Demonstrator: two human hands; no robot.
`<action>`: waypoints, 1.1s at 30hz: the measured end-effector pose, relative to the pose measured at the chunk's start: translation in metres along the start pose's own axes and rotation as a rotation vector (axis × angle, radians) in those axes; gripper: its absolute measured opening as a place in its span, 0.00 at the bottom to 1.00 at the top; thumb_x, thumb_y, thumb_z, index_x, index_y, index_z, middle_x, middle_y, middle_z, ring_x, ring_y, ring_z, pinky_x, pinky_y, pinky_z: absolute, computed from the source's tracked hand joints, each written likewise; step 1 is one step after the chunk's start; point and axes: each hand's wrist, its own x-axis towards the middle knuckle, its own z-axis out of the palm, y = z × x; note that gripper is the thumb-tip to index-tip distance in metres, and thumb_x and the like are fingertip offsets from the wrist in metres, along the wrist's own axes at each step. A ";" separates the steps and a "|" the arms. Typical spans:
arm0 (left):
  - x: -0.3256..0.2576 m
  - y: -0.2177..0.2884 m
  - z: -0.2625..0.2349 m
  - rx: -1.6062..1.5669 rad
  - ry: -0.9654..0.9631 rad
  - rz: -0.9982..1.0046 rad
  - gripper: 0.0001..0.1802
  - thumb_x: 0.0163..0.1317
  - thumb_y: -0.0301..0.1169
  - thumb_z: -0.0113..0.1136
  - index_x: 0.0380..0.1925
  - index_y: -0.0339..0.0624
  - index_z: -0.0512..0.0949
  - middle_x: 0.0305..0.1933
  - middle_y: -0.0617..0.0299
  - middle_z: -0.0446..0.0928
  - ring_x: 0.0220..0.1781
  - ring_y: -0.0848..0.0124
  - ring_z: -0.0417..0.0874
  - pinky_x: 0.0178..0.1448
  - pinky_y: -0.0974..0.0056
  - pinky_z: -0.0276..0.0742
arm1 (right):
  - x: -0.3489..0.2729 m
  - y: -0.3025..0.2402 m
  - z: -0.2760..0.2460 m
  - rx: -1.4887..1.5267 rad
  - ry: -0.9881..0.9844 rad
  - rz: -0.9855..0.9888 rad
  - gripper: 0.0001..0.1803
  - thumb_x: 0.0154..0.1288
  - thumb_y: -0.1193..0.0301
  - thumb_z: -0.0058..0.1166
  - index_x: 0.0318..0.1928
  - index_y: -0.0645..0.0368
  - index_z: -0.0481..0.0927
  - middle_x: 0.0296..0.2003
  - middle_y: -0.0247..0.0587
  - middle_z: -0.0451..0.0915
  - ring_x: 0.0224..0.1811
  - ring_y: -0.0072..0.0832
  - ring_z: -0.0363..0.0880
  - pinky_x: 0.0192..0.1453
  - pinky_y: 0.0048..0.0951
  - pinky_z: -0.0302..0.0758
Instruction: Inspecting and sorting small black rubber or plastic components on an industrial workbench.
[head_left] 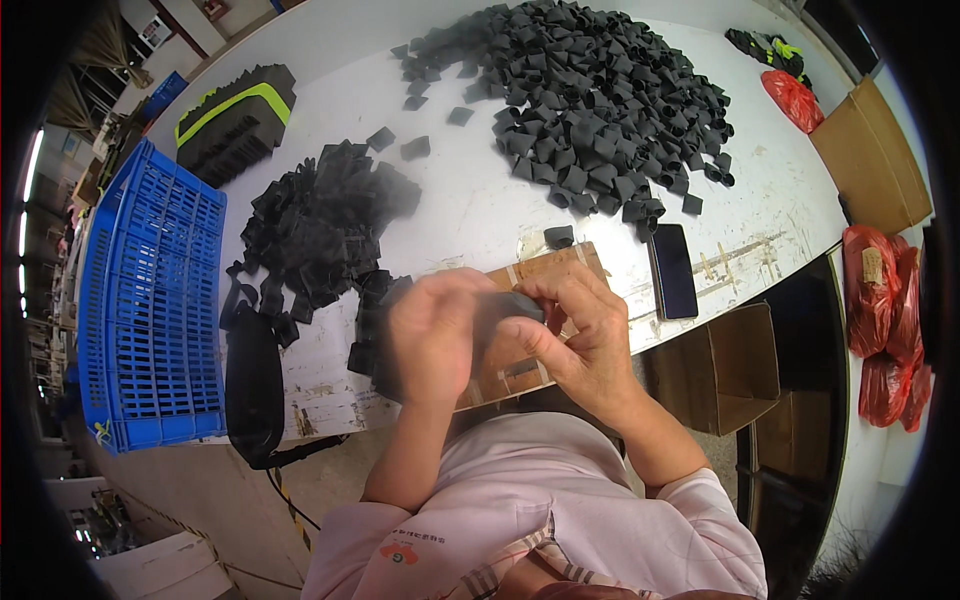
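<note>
My right hand [588,345] pinches a small black fabric piece [522,304] between thumb and fingers, above a brown wooden board [590,262] at the table's near edge. Close beside it, my left hand [436,330] is smeared by motion; whether its fingers grip the piece cannot be made out. Left of that hand spreads a pile of flat black pieces [315,220], part of it hidden behind the hand. A large heap of black loop-shaped fabric pieces [600,110] covers the far middle of the table. One loose black piece [559,237] lies at the board's far edge.
A blue plastic crate [150,310] stands at the left, with a black elongated object [254,385] beside it. A phone [673,272] lies right of the board. Cardboard boxes [725,365] and red plastic bags [880,300] are at the right. Stacked black-and-lime strips [240,115] sit far left.
</note>
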 end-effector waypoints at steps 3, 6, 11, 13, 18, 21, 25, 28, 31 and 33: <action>0.004 0.002 -0.004 -0.048 0.011 -0.033 0.08 0.57 0.27 0.56 0.35 0.34 0.73 0.38 0.53 0.75 0.41 0.69 0.74 0.51 0.65 0.67 | 0.001 -0.001 -0.001 0.022 -0.042 0.053 0.13 0.46 0.74 0.63 0.32 0.64 0.76 0.27 0.40 0.73 0.23 0.28 0.74 0.23 0.25 0.72; 0.001 0.016 0.022 0.128 -0.003 0.049 0.07 0.56 0.21 0.54 0.35 0.30 0.74 0.39 0.54 0.76 0.44 0.70 0.75 0.53 0.67 0.67 | 0.000 0.001 0.002 -0.120 0.066 -0.047 0.13 0.45 0.75 0.64 0.33 0.64 0.76 0.27 0.40 0.73 0.22 0.28 0.74 0.22 0.25 0.71; 0.003 0.008 0.001 0.195 0.001 0.052 0.05 0.54 0.23 0.56 0.31 0.32 0.76 0.35 0.55 0.77 0.37 0.70 0.76 0.45 0.69 0.71 | 0.000 -0.002 0.007 -0.158 0.105 -0.118 0.14 0.43 0.76 0.64 0.33 0.64 0.76 0.25 0.40 0.72 0.22 0.29 0.73 0.22 0.24 0.70; 0.004 0.005 -0.004 0.115 0.030 0.018 0.05 0.54 0.23 0.56 0.30 0.31 0.76 0.35 0.55 0.77 0.37 0.70 0.76 0.45 0.70 0.70 | 0.001 -0.004 0.006 -0.066 0.071 -0.049 0.13 0.43 0.76 0.64 0.32 0.64 0.76 0.24 0.40 0.72 0.22 0.29 0.73 0.22 0.24 0.70; 0.002 0.001 -0.005 -0.011 0.035 -0.033 0.05 0.55 0.24 0.57 0.30 0.34 0.75 0.35 0.53 0.75 0.40 0.69 0.73 0.47 0.67 0.69 | 0.000 0.005 0.003 -0.165 0.050 -0.090 0.09 0.44 0.78 0.63 0.27 0.64 0.76 0.21 0.40 0.70 0.20 0.30 0.71 0.20 0.27 0.66; 0.003 0.003 -0.006 0.108 -0.007 0.028 0.05 0.55 0.24 0.57 0.30 0.34 0.75 0.35 0.54 0.75 0.38 0.70 0.73 0.47 0.67 0.69 | 0.002 0.019 0.006 -0.080 0.027 -0.124 0.08 0.43 0.79 0.62 0.25 0.65 0.75 0.20 0.40 0.69 0.21 0.33 0.70 0.22 0.30 0.66; 0.002 0.007 -0.002 0.245 -0.027 0.025 0.04 0.54 0.23 0.58 0.29 0.33 0.74 0.33 0.55 0.75 0.36 0.70 0.74 0.45 0.68 0.69 | -0.005 0.031 0.012 -0.077 0.041 -0.127 0.08 0.42 0.80 0.61 0.23 0.65 0.73 0.20 0.41 0.69 0.22 0.35 0.70 0.24 0.31 0.66; 0.005 0.005 -0.005 0.301 -0.005 0.022 0.04 0.55 0.23 0.58 0.28 0.32 0.74 0.32 0.55 0.74 0.36 0.70 0.73 0.45 0.69 0.68 | 0.002 0.031 0.012 -0.108 0.069 -0.200 0.09 0.41 0.80 0.60 0.21 0.64 0.71 0.20 0.41 0.68 0.22 0.36 0.68 0.23 0.31 0.66; 0.004 0.005 -0.008 0.234 0.021 0.036 0.04 0.55 0.23 0.57 0.28 0.33 0.74 0.32 0.55 0.74 0.36 0.70 0.73 0.46 0.68 0.67 | 0.006 0.021 0.007 -0.164 -0.004 -0.223 0.09 0.41 0.80 0.60 0.20 0.64 0.71 0.19 0.41 0.66 0.21 0.35 0.66 0.23 0.30 0.65; 0.004 0.001 -0.008 0.253 0.016 0.056 0.04 0.55 0.23 0.56 0.27 0.32 0.74 0.31 0.56 0.75 0.35 0.71 0.74 0.44 0.69 0.69 | 0.008 0.022 0.004 -0.185 -0.049 -0.257 0.09 0.41 0.80 0.59 0.20 0.64 0.70 0.19 0.41 0.65 0.21 0.36 0.66 0.22 0.31 0.65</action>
